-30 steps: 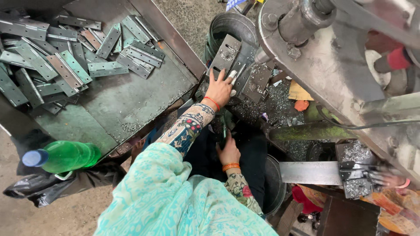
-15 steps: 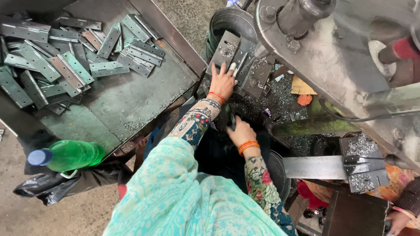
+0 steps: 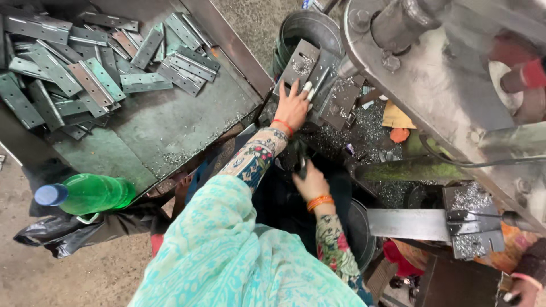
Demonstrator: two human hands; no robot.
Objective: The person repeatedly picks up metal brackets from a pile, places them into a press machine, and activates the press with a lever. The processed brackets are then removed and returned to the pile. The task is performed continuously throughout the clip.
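Note:
My left hand (image 3: 293,105) lies flat with fingers spread on a grey metal hinge plate (image 3: 301,62) that leans on the machine's bed. Two fingertips are wrapped in white tape. An orange bangle sits on that wrist. My right hand (image 3: 310,182), also with orange bangles, is closed around a dark handle (image 3: 301,159) just below the bed, over my dark lap. Metal shavings (image 3: 369,128) cover the bed around both hands.
A green-topped bench (image 3: 170,125) at the left holds a heap of hinge plates (image 3: 74,74). A green bottle (image 3: 85,194) lies by a black bag at lower left. The big grey machine body (image 3: 443,74) fills the right. Another person's hand (image 3: 523,290) shows at bottom right.
My right hand has risen from my lap and closed on the dark handle. My left hand has stayed on the hinge plate.

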